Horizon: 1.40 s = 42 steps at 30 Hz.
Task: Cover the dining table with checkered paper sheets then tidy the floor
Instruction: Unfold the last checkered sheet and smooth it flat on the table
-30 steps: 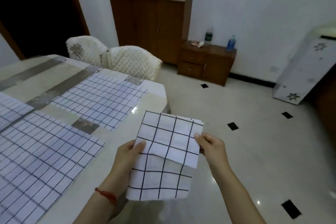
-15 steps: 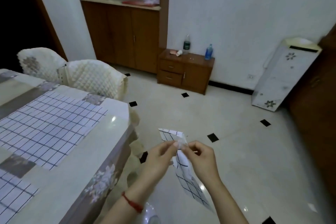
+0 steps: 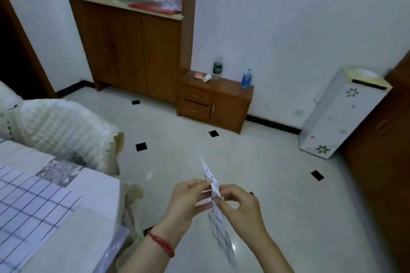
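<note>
A folded checkered paper sheet (image 3: 218, 226), white with black grid lines, hangs edge-on over the floor between my hands. My left hand (image 3: 188, 200) pinches its upper part with thumb and fingertips. My right hand (image 3: 240, 208) pinches the same fold from the right, close to the left hand. The dining table (image 3: 88, 217) fills the lower left corner, and another checkered sheet (image 3: 28, 208) lies flat on it. Both hands are to the right of the table's edge, apart from it.
A quilted white chair (image 3: 64, 133) stands behind the table corner. A low wooden drawer cabinet (image 3: 215, 104) with two bottles is at the far wall, a tall wooden cupboard (image 3: 133, 51) to its left, a white floral appliance (image 3: 341, 113) at right. The pale tiled floor (image 3: 277, 184) stretches between them.
The view has swung right, away from the table toward the room. The paper, held flat and facing me a second ago, is now turned edge-on, with both hands brought close together on it.
</note>
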### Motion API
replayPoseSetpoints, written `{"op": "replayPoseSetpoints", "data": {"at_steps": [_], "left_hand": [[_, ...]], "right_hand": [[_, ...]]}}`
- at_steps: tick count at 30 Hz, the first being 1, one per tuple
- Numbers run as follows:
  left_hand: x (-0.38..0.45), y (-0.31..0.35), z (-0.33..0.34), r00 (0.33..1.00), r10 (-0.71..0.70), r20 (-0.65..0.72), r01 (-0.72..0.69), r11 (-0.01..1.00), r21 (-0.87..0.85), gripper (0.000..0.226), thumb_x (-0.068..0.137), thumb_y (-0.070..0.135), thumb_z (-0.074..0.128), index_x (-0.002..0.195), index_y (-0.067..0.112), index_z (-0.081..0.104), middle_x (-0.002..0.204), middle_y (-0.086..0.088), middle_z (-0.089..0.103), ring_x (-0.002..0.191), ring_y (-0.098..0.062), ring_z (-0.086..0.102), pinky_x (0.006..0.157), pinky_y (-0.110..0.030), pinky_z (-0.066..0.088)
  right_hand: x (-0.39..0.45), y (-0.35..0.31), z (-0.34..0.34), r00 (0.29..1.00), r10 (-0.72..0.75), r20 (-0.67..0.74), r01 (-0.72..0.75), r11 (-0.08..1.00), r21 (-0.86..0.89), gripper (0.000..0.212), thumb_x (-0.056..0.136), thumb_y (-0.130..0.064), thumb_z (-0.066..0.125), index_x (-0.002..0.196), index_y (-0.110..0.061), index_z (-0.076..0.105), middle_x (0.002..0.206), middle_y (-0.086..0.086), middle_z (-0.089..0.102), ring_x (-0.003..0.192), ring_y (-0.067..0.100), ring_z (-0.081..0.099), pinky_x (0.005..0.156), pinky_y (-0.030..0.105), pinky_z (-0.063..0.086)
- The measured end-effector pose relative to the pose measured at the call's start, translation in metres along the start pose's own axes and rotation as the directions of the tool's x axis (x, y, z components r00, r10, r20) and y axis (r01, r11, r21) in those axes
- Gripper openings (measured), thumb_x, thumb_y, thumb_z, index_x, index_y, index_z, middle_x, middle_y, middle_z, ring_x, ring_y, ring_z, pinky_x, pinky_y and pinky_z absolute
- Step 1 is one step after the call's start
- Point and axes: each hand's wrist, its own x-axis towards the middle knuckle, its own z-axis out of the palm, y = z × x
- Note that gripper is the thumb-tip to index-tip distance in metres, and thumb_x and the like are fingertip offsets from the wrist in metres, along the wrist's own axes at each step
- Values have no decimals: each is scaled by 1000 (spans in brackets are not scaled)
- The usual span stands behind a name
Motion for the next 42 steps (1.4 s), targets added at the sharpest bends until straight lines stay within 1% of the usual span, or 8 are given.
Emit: {"op": "replayPoseSetpoints", "data": {"at_steps": [8, 15, 22, 26, 29, 35, 39, 42], "left_hand": [[98, 43, 13, 964, 234, -129, -201, 953, 228, 14, 80, 3, 61, 69, 4, 70, 82, -18, 72, 80, -23, 70, 69, -30, 60], [203, 81, -7, 920, 293, -261, -230, 941, 247, 30, 79, -2, 55, 54, 13, 61, 53, 9, 59, 53, -1, 56, 54, -17, 52], [306, 157, -48, 795, 440, -417, -231, 856, 463, 30, 81, -2, 53, 55, 13, 55, 43, 10, 53, 42, 2, 46, 45, -11, 43], [354, 191, -79, 696, 538, -475, -9, 668, 744, 22, 78, 6, 60, 59, 16, 55, 58, 3, 57, 61, -17, 55, 59, -27, 42], [382, 207, -85, 640, 597, -484, 122, 543, 831, 17, 81, 16, 63, 98, 14, 62, 103, -6, 66, 100, -25, 60, 84, -32, 46], [462, 273, -73, 685, 722, -102, -133, 262, 956, 65, 75, 31, 73, 132, 18, 47, 141, -2, 46, 132, -18, 39, 109, -27, 26], [509, 319, -100, 799, 602, -14, -290, 405, 867, 10, 82, 20, 66, 74, 23, 69, 75, 7, 69, 73, -7, 61, 69, -22, 46], [536, 352, -139, 789, 603, -118, -320, 567, 759, 44, 86, 12, 61, 50, 29, 43, 43, 13, 40, 45, 1, 36, 49, -13, 27]], "right_hand": [[124, 9, 16, 988, 154, 25, -154, 939, 306, 4, 82, -18, 68, 83, -22, 68, 83, -12, 73, 79, 2, 69, 65, 9, 48], [248, 44, 30, 986, 166, 12, -165, 968, 191, 32, 82, -2, 61, 56, -21, 63, 56, -16, 66, 56, -4, 57, 55, 6, 43], [417, 66, 15, 991, 129, -35, -125, 986, 106, 18, 84, -9, 56, 68, -9, 62, 63, 13, 58, 60, 14, 49, 54, 24, 37], [504, 53, 17, 994, -56, 93, 52, 998, 43, 19, 87, -11, 56, 69, -14, 61, 56, -3, 48, 49, 1, 42, 45, 10, 31], [555, 35, 30, 928, -221, 299, 248, 967, -56, 14, 90, -18, 55, 78, -20, 62, 62, -7, 56, 56, -1, 48, 50, 10, 34], [638, -11, 85, 666, -352, 658, 562, 816, -132, 16, 92, -24, 54, 95, -15, 67, 91, 4, 70, 87, 17, 61, 77, 38, 49], [689, -27, 129, 659, -409, 631, 568, 821, -61, 15, 88, -25, 59, 92, -15, 68, 84, 0, 69, 80, 15, 61, 71, 32, 47], [740, -33, 158, 724, -334, 604, 446, 894, -40, 21, 78, -34, 69, 94, -20, 69, 85, -8, 67, 77, 6, 60, 67, 22, 44]]}}
